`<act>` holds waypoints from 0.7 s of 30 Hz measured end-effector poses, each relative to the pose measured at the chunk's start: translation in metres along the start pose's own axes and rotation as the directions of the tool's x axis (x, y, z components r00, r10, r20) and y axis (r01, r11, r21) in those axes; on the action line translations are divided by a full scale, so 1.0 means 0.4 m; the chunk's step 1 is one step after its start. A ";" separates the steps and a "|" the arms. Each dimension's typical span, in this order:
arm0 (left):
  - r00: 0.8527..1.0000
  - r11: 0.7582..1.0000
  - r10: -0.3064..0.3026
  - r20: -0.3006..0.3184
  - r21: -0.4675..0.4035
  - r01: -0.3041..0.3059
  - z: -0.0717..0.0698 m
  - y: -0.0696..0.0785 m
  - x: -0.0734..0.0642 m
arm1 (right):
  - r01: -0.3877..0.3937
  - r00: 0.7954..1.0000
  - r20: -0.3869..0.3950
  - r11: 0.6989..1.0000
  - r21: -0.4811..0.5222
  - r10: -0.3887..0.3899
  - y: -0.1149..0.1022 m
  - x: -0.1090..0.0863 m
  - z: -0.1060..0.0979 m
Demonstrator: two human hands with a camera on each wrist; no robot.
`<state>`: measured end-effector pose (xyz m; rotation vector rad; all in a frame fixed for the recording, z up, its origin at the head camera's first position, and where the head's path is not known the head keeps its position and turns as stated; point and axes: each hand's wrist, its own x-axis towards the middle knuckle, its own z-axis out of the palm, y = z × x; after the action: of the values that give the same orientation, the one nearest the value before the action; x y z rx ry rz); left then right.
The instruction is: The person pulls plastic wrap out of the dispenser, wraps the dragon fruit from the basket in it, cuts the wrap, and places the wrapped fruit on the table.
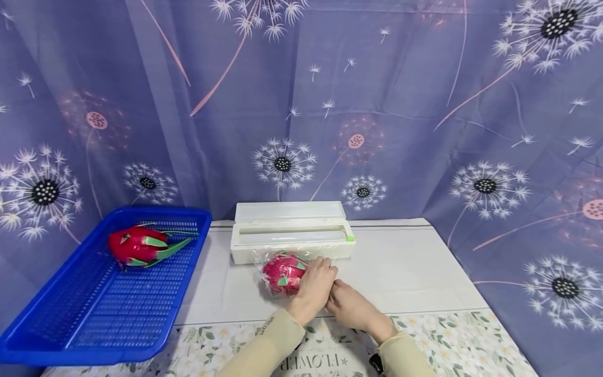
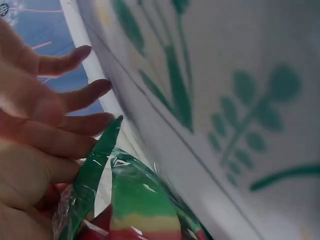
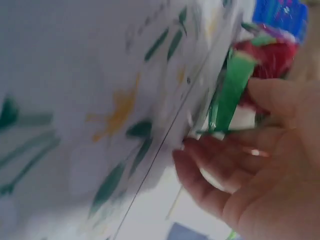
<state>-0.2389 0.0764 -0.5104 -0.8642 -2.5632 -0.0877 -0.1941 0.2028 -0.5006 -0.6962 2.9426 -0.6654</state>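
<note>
A red dragon fruit [image 1: 281, 273] with green leaf tips lies on the white tabletop, wrapped in clear plastic film. My left hand [image 1: 314, 288] rests over its right side. In the left wrist view, the fingers of that hand [image 2: 50, 105] are loosely extended beside a film-covered green leaf [image 2: 142, 195]. My right hand [image 1: 355, 309] is at the fruit's leafy end. Its thumb and curled fingers hold the green leaf tips [image 3: 235, 82] in the blurred right wrist view. Part of the fruit is hidden behind the left hand.
Behind the fruit stands a white cling film box [image 1: 292, 255], its lid raised and a roll [image 1: 292, 237] inside. At left, a blue basket [image 1: 171, 314] holds another dragon fruit [image 1: 138, 245]. A flowered cloth [image 1: 207, 343] covers the near edge; a purple curtain [image 1: 226, 157] hangs behind.
</note>
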 end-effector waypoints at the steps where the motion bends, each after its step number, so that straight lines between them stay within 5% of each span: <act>1: 1.000 1.000 0.000 0.008 0.020 0.000 0.002 0.001 -0.002 | -0.015 1.000 -0.015 0.999 0.049 0.016 0.007 0.002 -0.002; 6: 0.999 0.996 0.025 0.040 0.082 -0.028 -0.021 -0.001 -0.016 | -0.174 0.976 -0.090 0.954 0.244 0.201 0.041 0.020 -0.006; 12: 0.997 0.997 0.068 0.032 -0.043 -0.066 -0.116 -0.056 -0.051 | -0.353 0.931 0.008 0.892 0.282 0.366 0.063 0.061 -0.013; 17: 0.994 0.969 -0.101 -0.036 -0.232 0.089 -0.141 -0.162 -0.118 | -0.384 0.919 0.064 0.851 0.358 0.388 0.053 0.088 -0.014; 21: 0.983 0.915 -0.182 -0.020 -0.370 0.162 -0.125 -0.216 -0.161 | -0.324 0.939 0.005 0.883 0.339 0.343 0.037 0.097 -0.003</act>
<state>-0.2250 -0.0390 -0.4854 -0.7458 -2.6066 -0.6546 -0.2352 0.1984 -0.5036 -0.1350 2.7797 -1.1194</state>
